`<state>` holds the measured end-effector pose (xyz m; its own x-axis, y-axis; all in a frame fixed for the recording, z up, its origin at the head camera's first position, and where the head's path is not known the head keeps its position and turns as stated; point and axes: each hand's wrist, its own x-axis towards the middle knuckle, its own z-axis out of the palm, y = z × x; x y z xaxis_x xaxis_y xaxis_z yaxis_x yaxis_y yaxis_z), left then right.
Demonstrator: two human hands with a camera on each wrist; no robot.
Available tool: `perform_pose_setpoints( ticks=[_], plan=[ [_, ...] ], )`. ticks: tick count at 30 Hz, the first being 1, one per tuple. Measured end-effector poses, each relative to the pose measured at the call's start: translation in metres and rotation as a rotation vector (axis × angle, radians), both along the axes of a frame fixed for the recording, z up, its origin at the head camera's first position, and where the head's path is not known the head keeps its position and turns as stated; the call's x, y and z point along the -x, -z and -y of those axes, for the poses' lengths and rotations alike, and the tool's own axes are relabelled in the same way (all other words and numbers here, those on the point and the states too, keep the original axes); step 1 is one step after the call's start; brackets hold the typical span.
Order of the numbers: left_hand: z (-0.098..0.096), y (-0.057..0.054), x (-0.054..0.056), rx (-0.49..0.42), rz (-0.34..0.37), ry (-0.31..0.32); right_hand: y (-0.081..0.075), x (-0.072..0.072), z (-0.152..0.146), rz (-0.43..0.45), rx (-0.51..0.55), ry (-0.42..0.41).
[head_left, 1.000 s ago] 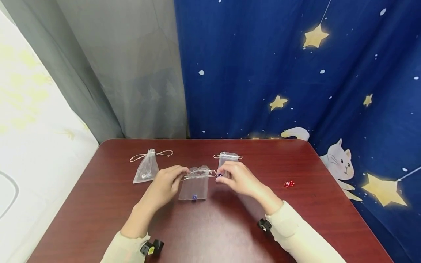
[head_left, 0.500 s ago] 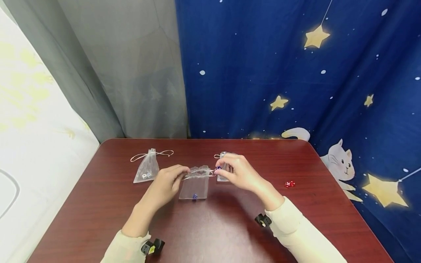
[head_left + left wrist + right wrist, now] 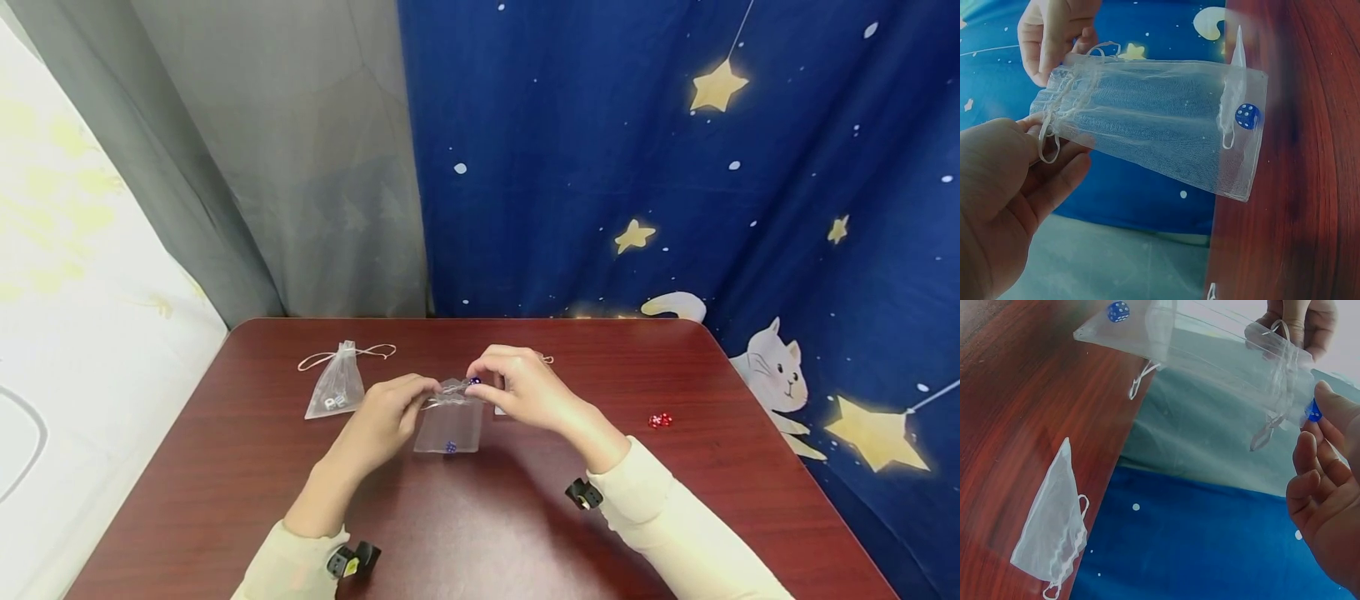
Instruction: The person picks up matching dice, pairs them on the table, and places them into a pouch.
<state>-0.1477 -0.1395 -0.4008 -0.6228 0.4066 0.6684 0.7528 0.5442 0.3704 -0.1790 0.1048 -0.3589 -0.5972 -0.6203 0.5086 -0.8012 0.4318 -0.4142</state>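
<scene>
My left hand (image 3: pixel 386 417) pinches the gathered mouth of a sheer white drawstring pouch (image 3: pixel 438 429), holding it up off the table. At the bottom of this pouch lies a blue die (image 3: pixel 1246 116) with white pips, visible through the mesh. Between the thumb and finger of my right hand (image 3: pixel 525 387) is a second blue die (image 3: pixel 1314 411). That die is right at the pouch's mouth; whether it is inside the opening I cannot tell. The drawstring loops (image 3: pixel 1049 140) hang loose near the left fingers.
Another sheer pouch (image 3: pixel 333 383) holding white dice (image 3: pixel 335 402) stands at the back left. A further flat pouch (image 3: pixel 1054 519) lies behind my right hand, mostly hidden in the head view. Red dice (image 3: pixel 660 420) sit to the right on the brown table (image 3: pixel 720 508).
My right hand has moved left and slightly up, carrying the blue die to the pouch's mouth. My left hand and the pouch have shifted slightly right.
</scene>
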Motion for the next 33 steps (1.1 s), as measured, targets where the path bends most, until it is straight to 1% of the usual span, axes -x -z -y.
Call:
perform_pose_setpoints(
  ticks=[6,12,20,22,29,31,33],
  plan=[
    [-0.001,0.000,0.000,0.002,0.007,0.000,0.002,0.000,0.002,-0.011,0.002,-0.017],
    [-0.001,0.001,-0.001,-0.003,-0.006,0.016,0.007,0.000,-0.003,0.016,0.014,0.005],
    [-0.001,0.001,-0.001,-0.019,-0.008,0.018,0.017,0.003,-0.009,0.036,0.025,0.002],
    [-0.001,0.001,0.000,-0.024,-0.006,0.019,0.019,0.003,-0.010,0.047,0.009,0.010],
    [0.000,0.001,0.000,-0.045,0.002,0.020,0.026,0.006,-0.010,0.096,-0.105,0.043],
    [0.000,0.001,0.000,-0.047,0.004,0.020,0.027,0.006,-0.010,0.109,-0.122,0.048],
    [0.000,0.001,0.000,-0.050,0.002,0.015,0.027,0.006,-0.010,0.103,-0.130,0.051]
  ],
)
